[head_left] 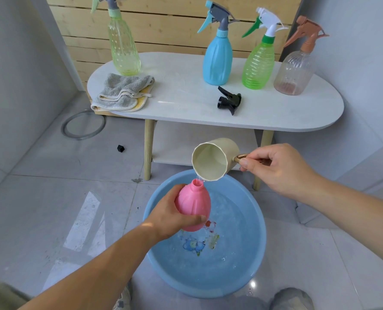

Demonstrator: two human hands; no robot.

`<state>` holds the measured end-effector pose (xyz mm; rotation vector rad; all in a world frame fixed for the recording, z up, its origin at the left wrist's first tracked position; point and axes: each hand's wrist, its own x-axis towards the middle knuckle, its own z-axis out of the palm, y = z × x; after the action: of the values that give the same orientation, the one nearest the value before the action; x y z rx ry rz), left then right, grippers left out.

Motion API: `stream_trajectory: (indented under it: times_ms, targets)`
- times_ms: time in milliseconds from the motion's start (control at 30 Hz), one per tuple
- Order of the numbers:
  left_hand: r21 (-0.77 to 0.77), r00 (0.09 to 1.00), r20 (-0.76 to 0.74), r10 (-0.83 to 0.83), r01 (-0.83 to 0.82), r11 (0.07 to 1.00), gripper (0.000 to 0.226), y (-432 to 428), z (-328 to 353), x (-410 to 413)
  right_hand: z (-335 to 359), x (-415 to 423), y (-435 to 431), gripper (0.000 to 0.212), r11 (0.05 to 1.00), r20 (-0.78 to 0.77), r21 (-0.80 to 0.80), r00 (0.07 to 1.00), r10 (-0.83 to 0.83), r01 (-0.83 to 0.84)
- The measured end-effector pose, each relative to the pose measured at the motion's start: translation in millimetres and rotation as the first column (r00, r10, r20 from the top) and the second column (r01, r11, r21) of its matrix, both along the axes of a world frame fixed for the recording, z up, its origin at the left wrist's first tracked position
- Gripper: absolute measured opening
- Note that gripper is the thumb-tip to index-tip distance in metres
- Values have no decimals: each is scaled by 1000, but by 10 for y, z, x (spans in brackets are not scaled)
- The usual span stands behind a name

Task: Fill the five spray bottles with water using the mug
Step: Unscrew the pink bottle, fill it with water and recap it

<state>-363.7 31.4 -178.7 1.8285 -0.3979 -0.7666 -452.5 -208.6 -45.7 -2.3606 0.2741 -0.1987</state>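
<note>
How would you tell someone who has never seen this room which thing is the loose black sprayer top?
Find the white oval table by the wooden slat wall. Just in front of the blue bottle and the bright green bottle lies the black spray head. It alone is black, lies on its side and has no bottle under it.

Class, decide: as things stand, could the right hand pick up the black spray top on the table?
Probably not yet: the right hand holds the mug, tipped over the pink bottle. The spray top itself lies unblocked.
</note>
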Motion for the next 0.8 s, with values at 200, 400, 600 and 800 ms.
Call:
stream_trajectory:
  times_ms: [200,400,600,800]
  targets:
    - [4,1000,-4,-1,1,1000,80,3,-6,4,-54,29,-33,18,1000,7,-13,1000,-8,8]
    - [4,1000,-10,0,0,1000,81,4,-33,6,-74,41,-46,15,1000,19,-14,1000,-9,9]
    - [5,1000,-2,-8,8,1000,80,6,-28,-2,-79,47,-47,14,1000,26,-16,1000,-2,3]
    - [7,1000,-4,-5,5,1000,80,-1,-19,0,-100,52,-59,15,1000,38,-17,999,21,-20]
